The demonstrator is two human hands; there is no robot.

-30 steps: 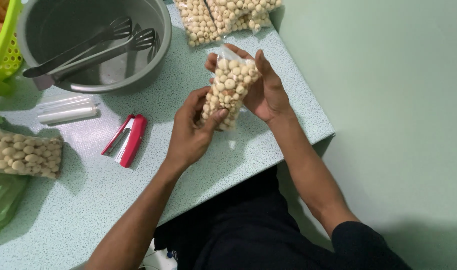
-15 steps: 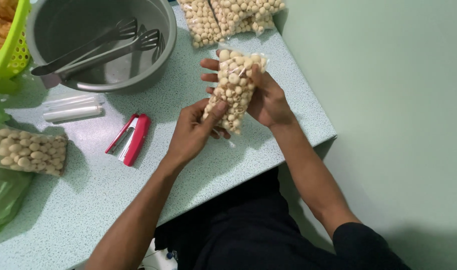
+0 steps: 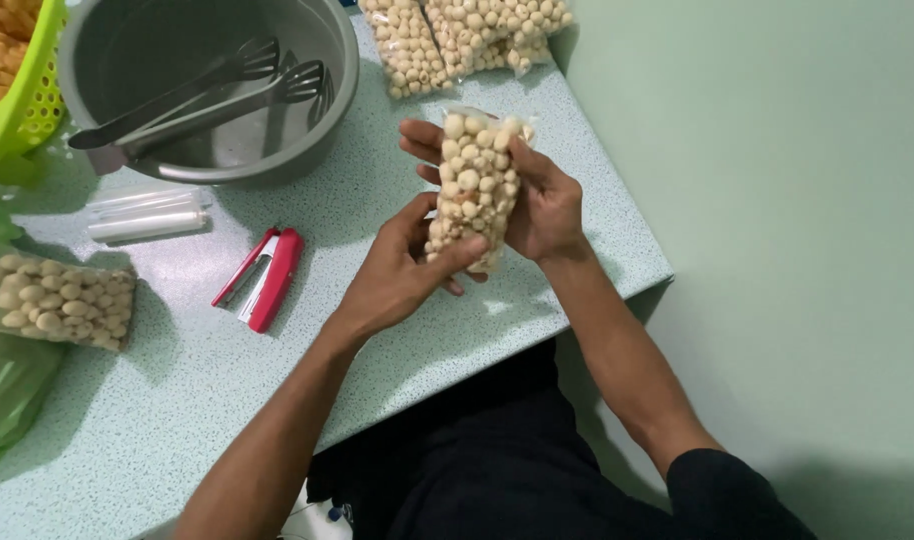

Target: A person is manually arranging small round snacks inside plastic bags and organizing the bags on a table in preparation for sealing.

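Near the middle of the frame, slightly above centre, both hands held a clear bag (image 3: 473, 187) packed with pale round snacks, raised just over the bench (image 3: 397, 330). The bag stood nearly upright, its top leaning a little to the right. The right hand (image 3: 542, 205) cupped it from behind and from the right, fingers showing past the bag's left edge and the thumb lying across the upper front; that grip was closed around the bag. The left hand (image 3: 397, 275) came up from below and pinched the bag's lower end, thumb across the front and fingers behind, its grip closed on the bag as well.

In the upper left of the frame a grey bowl (image 3: 322, 110) sat on the bench with metal tongs (image 3: 202, 95) lying inside it. A green basket (image 3: 22, 110) touched the left edge of the frame beside the bowl. Below the bowl lay a roll of clear bags (image 3: 147, 222), and to its right, left of the hands, a red stapler (image 3: 262, 278). A filled bag (image 3: 57, 300) lay flat at the left edge, with green plastic (image 3: 7, 385) under it. More filled bags (image 3: 457, 35) lay at the top centre, just beyond the hands.
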